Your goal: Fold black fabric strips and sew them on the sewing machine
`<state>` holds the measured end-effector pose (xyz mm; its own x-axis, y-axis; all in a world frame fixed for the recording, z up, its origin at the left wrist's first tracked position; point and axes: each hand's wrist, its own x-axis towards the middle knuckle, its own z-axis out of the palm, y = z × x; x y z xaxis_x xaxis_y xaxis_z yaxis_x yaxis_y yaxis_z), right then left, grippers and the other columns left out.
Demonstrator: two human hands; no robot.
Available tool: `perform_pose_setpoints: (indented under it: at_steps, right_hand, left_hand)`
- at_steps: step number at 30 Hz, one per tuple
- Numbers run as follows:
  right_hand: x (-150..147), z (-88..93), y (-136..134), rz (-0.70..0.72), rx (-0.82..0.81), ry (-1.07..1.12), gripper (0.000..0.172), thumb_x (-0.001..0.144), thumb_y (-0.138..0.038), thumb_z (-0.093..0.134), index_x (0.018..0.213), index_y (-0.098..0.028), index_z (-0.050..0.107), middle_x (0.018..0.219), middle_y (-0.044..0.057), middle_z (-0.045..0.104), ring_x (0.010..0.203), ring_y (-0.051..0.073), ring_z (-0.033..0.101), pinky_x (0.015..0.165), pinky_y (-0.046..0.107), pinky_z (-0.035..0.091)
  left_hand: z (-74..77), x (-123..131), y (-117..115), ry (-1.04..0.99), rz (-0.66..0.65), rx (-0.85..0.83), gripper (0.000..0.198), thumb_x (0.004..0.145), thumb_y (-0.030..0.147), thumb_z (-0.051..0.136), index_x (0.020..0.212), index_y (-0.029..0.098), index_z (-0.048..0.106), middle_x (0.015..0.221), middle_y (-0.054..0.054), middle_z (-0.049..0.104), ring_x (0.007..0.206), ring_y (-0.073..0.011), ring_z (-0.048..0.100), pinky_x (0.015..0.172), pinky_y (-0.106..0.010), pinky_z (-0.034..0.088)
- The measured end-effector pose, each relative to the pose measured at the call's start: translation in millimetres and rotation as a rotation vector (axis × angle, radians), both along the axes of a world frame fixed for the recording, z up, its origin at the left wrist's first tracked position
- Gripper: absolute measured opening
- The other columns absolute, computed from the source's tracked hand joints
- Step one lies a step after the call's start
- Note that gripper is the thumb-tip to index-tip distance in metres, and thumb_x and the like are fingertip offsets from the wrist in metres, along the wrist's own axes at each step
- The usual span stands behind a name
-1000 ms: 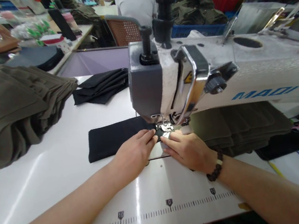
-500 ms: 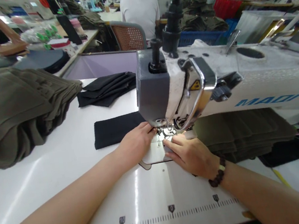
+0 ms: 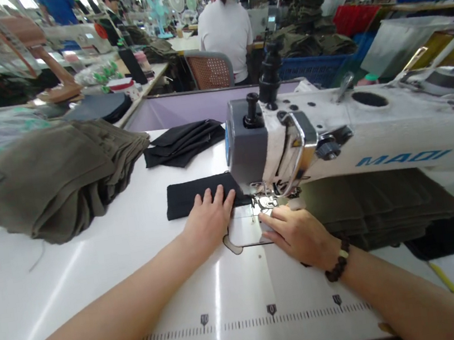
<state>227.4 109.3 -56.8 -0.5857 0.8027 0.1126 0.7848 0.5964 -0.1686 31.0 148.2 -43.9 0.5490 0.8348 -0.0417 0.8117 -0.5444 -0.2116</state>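
Observation:
My left hand (image 3: 209, 217) lies with fingers spread on the near edge of a folded black fabric piece (image 3: 182, 198). The piece sits flat, its right end reaching under the sewing machine head (image 3: 249, 144). Beside the presser foot (image 3: 266, 203), my right hand (image 3: 299, 233) rests on the metal needle plate (image 3: 246, 229), thumb and index finger apart. No cloth shows in its fingers, though the other fingertips are partly hidden. A dark beaded bracelet (image 3: 338, 260) circles the right wrist.
Black fabric pieces (image 3: 183, 142) lie behind the folded one. Olive cloth stacks stand at the left (image 3: 63, 176) and under the machine arm (image 3: 368, 209). A printed ruler (image 3: 248, 323) runs along the table's front. A person in white (image 3: 225, 32) sits beyond the table.
My left hand has moved from beside the needle back onto the black fabric, and its fingers have spread. The right hand stays by the presser foot. The view has tilted up and shifted left.

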Motion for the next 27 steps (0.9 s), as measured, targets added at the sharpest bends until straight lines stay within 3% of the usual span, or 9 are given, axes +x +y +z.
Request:
perform_pose_setpoints:
  at_steps: [2, 5, 7, 9, 12, 15, 17, 21, 27]
  right_hand:
    - [0, 1.7, -1, 0.000, -0.002, -0.007, 0.021, 0.085, -0.028, 0.051, 0.101, -0.016, 0.056, 0.077, 0.004, 0.058, 0.072, 0.017, 0.051, 0.063, 0.028, 0.029]
    - [1, 4.5, -1, 0.011, 0.005, -0.005, 0.020, 0.085, -0.027, 0.050, 0.101, -0.016, 0.056, 0.077, 0.003, 0.057, 0.072, 0.016, 0.050, 0.065, 0.028, 0.029]
    - [2, 5.8, -2, 0.021, 0.013, -0.002, 0.020, 0.085, -0.027, 0.050, 0.100, -0.015, 0.056, 0.078, 0.003, 0.057, 0.072, 0.016, 0.049, 0.066, 0.028, 0.029]
    - [2, 6.5, -2, 0.024, 0.021, -0.008, 0.019, 0.086, -0.027, 0.050, 0.099, -0.015, 0.056, 0.079, 0.003, 0.057, 0.074, 0.016, 0.049, 0.068, 0.028, 0.029]
    - [3, 6.2, -2, 0.024, 0.031, -0.026, 0.020, 0.086, -0.028, 0.048, 0.099, -0.015, 0.057, 0.080, 0.004, 0.057, 0.075, 0.017, 0.049, 0.070, 0.029, 0.029]
    - [3, 4.6, -1, 0.034, 0.037, -0.039, 0.022, 0.087, -0.029, 0.047, 0.100, -0.015, 0.057, 0.081, 0.005, 0.057, 0.076, 0.017, 0.048, 0.070, 0.030, 0.029]
    - [3, 3.4, -1, 0.041, 0.044, -0.031, 0.021, 0.086, -0.029, 0.048, 0.100, -0.015, 0.057, 0.081, 0.004, 0.057, 0.075, 0.018, 0.048, 0.070, 0.030, 0.029]
    - [4, 2.2, -1, 0.040, 0.058, 0.000, 0.020, 0.086, -0.027, 0.048, 0.099, -0.016, 0.058, 0.079, 0.004, 0.057, 0.075, 0.017, 0.048, 0.069, 0.030, 0.029]
    - [9, 3.2, -2, 0.131, 0.051, 0.031, 0.020, 0.086, -0.029, 0.049, 0.098, -0.017, 0.059, 0.077, 0.003, 0.056, 0.072, 0.017, 0.047, 0.065, 0.029, 0.028]
  left_hand:
    - [10.4, -16, 8, -0.021, 0.064, -0.042, 0.043, 0.081, 0.002, 0.034, 0.123, 0.008, 0.041, 0.114, -0.021, 0.053, 0.101, -0.0296, 0.054, 0.076, -0.041, 0.046]
    - [40.7, -46, 21, -0.260, 0.228, -0.163, 0.055, 0.076, -0.001, 0.031, 0.130, 0.006, 0.028, 0.090, -0.014, 0.063, 0.080, -0.0244, 0.062, 0.068, -0.037, 0.049]
    - [59.6, -63, 24, -0.487, 0.221, -0.232, 0.055, 0.077, 0.003, 0.031, 0.132, 0.010, 0.024, 0.092, -0.010, 0.063, 0.081, -0.0214, 0.061, 0.070, -0.034, 0.049]
    - [65.8, -72, 19, -0.659, 0.192, -0.336, 0.054, 0.077, 0.005, 0.029, 0.131, 0.011, 0.024, 0.097, -0.008, 0.063, 0.082, -0.0182, 0.061, 0.069, -0.030, 0.051]
    - [46.9, -74, 0, -0.879, 0.271, -0.459, 0.052, 0.078, 0.012, 0.032, 0.129, 0.009, 0.025, 0.106, -0.014, 0.059, 0.084, -0.0195, 0.062, 0.068, -0.032, 0.053]
    - [17.9, -67, -26, -0.741, 0.334, -0.183, 0.053, 0.079, 0.023, 0.040, 0.128, 0.007, 0.029, 0.116, -0.020, 0.051, 0.096, -0.0273, 0.057, 0.076, -0.043, 0.050]
    - [6.4, -57, -41, -0.574, 0.161, -0.025, 0.044, 0.082, 0.024, 0.039, 0.123, 0.008, 0.040, 0.120, -0.019, 0.048, 0.105, -0.0281, 0.051, 0.085, -0.046, 0.046]
    - [1.8, -24, -55, -0.348, -0.252, -0.026, 0.029, 0.086, 0.020, 0.040, 0.110, 0.012, 0.055, 0.114, -0.012, 0.055, 0.103, -0.0230, 0.052, 0.088, -0.038, 0.046]
    - [-1.2, 7, -26, -0.265, -0.352, 0.011, 0.031, 0.085, 0.027, 0.046, 0.105, 0.006, 0.057, 0.104, -0.014, 0.058, 0.099, -0.0236, 0.053, 0.085, -0.035, 0.046]
